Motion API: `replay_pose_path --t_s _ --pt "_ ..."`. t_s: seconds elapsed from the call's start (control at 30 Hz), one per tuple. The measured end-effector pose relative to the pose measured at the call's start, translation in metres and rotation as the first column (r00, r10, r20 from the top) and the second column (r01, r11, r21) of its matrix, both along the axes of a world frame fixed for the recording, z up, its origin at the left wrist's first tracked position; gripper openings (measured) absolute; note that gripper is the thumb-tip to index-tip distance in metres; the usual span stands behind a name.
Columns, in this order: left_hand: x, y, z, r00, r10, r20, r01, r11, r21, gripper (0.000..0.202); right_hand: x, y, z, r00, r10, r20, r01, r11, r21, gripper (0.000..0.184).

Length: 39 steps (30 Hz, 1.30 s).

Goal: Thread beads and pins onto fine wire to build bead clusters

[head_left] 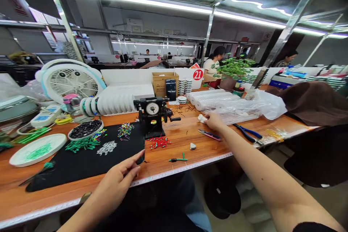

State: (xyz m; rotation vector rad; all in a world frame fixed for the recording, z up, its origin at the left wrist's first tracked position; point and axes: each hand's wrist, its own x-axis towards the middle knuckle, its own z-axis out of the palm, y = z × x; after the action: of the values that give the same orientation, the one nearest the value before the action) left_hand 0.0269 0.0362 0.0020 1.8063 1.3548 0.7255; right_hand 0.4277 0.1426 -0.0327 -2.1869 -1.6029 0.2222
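My right hand (214, 121) reaches across the wooden table and grips a crumpled white tissue-like piece (201, 118) with its fingertips. Just below that hand lie red-handled pliers or tweezers (209, 135). My left hand (121, 177) is at the front right corner of a black mat (89, 168), index finger and thumb stretched out and a little apart at its edge. On the mat are green-stemmed pieces (83, 145), small silvery parts (107, 148) and colourful beaded pins (125, 130). Red pieces (160, 142) lie beside a black hand-cranked machine with a dial (152, 116).
Blue-handled pliers (248, 133) lie at the right, below plastic-wrapped white rolls (214, 99). A small white block (193, 146) and green-black sticks (178, 160) sit near the ruler-marked front edge (187, 166). A fan (72, 81), dishes and co-workers are farther back.
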Motion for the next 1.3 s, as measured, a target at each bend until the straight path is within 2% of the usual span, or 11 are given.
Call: replay_pose_path --t_s 0.17,0.37,0.47,0.6,0.7,0.77,0.87,0.9,1.0,1.13,1.3 --pt "-0.011 -0.003 -0.002 0.999 -0.026 -0.041 0.024 0.998 -0.052 0.026 -0.003 -0.003 -0.002 0.999 -0.03 -0.028 0.032 0.998 0.055 0.011" --pt "-0.025 -0.007 0.002 0.976 -0.128 -0.175 0.123 0.992 -0.037 0.038 -0.005 -0.009 0.0 0.997 -0.043 -0.056 0.052 0.985 0.163 0.014" --pt "-0.033 0.002 0.006 0.96 -0.056 -0.275 0.065 0.997 0.027 0.035 -0.016 -0.016 0.01 0.997 -0.012 -0.077 0.03 0.971 0.236 0.017" --pt "-0.039 0.037 0.003 0.898 0.167 -0.406 -0.01 0.933 0.36 0.029 -0.06 -0.035 0.03 0.975 0.166 -0.145 -0.117 0.947 0.298 0.021" --pt "-0.036 0.061 -0.005 0.871 0.203 -0.447 0.028 0.889 0.458 0.027 -0.107 -0.056 0.039 0.856 0.419 -0.303 -0.316 0.887 0.337 0.019" --pt "-0.03 0.063 -0.006 0.868 0.218 -0.446 0.03 0.874 0.484 0.025 -0.138 -0.071 0.043 0.769 0.51 -0.386 -0.397 0.854 0.335 0.015" --pt "-0.018 0.043 0.005 0.929 0.207 -0.305 -0.008 0.839 0.543 0.031 -0.173 -0.089 0.047 0.675 0.538 -0.506 -0.464 0.842 0.276 0.015" --pt "-0.014 0.033 0.012 0.967 0.147 -0.207 -0.022 0.861 0.508 0.033 -0.182 -0.094 0.049 0.651 0.547 -0.527 -0.481 0.834 0.271 0.015" --pt "-0.003 0.01 0.03 0.993 -0.076 0.095 0.064 0.99 0.125 0.044 -0.202 -0.104 0.054 0.587 0.62 -0.521 -0.54 0.779 0.318 0.015" --pt "-0.002 0.003 0.038 0.916 -0.097 0.389 0.158 0.979 -0.129 0.019 -0.214 -0.108 0.063 0.476 0.657 -0.584 -0.589 0.732 0.342 0.014" --pt "-0.01 -0.003 0.042 0.826 -0.014 0.564 0.222 0.927 -0.303 0.016 -0.208 -0.121 0.085 0.21 0.545 -0.812 -0.636 0.707 0.31 0.021"
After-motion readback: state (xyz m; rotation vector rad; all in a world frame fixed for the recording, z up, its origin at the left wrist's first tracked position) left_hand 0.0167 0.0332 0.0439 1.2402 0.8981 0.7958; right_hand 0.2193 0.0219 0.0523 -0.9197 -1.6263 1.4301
